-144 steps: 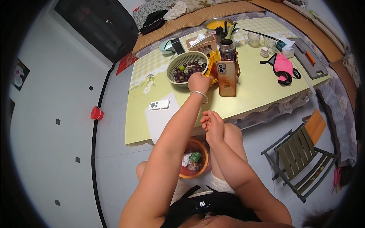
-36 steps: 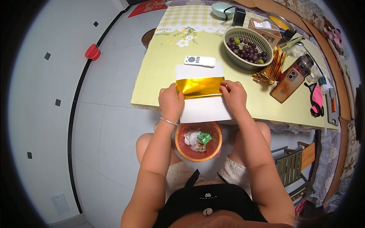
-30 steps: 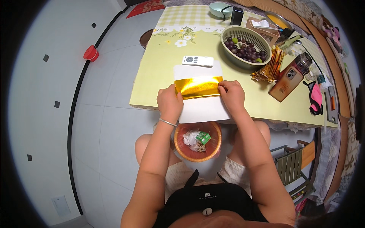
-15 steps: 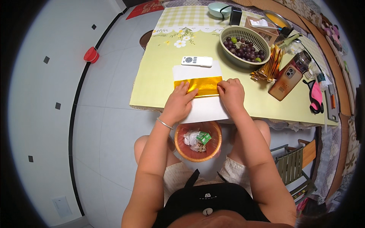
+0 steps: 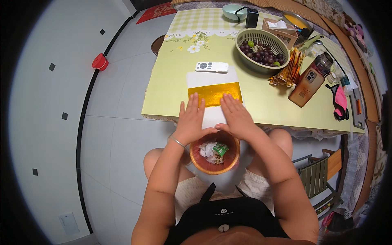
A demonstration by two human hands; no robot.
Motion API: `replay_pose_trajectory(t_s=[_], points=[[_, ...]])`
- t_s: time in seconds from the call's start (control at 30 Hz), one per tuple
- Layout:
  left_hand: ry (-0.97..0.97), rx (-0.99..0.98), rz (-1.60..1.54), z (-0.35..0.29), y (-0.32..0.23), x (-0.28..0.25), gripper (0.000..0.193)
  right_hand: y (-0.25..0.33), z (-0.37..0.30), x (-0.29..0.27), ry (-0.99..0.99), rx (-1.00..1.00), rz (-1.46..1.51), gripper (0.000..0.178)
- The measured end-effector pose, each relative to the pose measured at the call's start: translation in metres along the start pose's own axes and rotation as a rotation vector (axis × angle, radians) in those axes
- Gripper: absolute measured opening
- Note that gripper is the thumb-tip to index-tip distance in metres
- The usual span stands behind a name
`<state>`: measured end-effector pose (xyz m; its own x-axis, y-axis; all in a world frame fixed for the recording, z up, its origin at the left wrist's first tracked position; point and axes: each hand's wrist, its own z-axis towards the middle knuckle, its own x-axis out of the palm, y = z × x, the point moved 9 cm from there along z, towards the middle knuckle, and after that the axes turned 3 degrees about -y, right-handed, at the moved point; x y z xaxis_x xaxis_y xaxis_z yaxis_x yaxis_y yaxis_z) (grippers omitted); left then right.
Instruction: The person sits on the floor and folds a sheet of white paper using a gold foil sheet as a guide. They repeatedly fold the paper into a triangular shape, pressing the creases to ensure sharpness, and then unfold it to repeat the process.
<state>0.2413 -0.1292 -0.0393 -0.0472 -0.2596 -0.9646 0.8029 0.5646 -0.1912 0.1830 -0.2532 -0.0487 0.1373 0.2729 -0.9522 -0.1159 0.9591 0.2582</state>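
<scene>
A flat strip of shiny gold foil paper [image 5: 215, 92] lies crosswise on a white sheet of paper [image 5: 218, 77] near the table's front edge. My left hand [image 5: 192, 121] rests with its fingertips on the foil's lower left part, fingers straight. Beside it my right hand [image 5: 237, 117] lies flat, its fingertips on the foil's lower right part. Both thumbs point inward and almost meet over the table's front edge. A white remote control [image 5: 212, 67] lies just beyond the sheet's far edge.
Beyond the remote, to the right, stands a plastic basket [image 5: 241, 57] of grapes. Folded gold foil pieces [image 5: 289, 72], a phone [image 5: 307, 87] and a bottle [image 5: 322, 64] are further right. A waste bin [image 5: 196, 161] with rubbish stands below the table edge, between my knees.
My right hand has let go of the foil's right edge and moved left onto its face. My left hand has drawn back toward me. Both hands now lie flat with fingers stretched.
</scene>
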Motion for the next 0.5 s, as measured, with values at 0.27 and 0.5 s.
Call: replay_pose_trajectory(t_s=[0.27, 0.5], points=[[-0.252, -0.156, -0.147, 0.016, 0.056, -0.031, 0.058, -0.06, -0.007, -0.05, -0.269, 0.201, 0.178, 0.053], [-0.34, -0.224, -0.246, 0.05, 0.082, -0.025, 0.045, -0.073, 0.009, -0.031, -0.383, 0.336, 0.734, 0.029]])
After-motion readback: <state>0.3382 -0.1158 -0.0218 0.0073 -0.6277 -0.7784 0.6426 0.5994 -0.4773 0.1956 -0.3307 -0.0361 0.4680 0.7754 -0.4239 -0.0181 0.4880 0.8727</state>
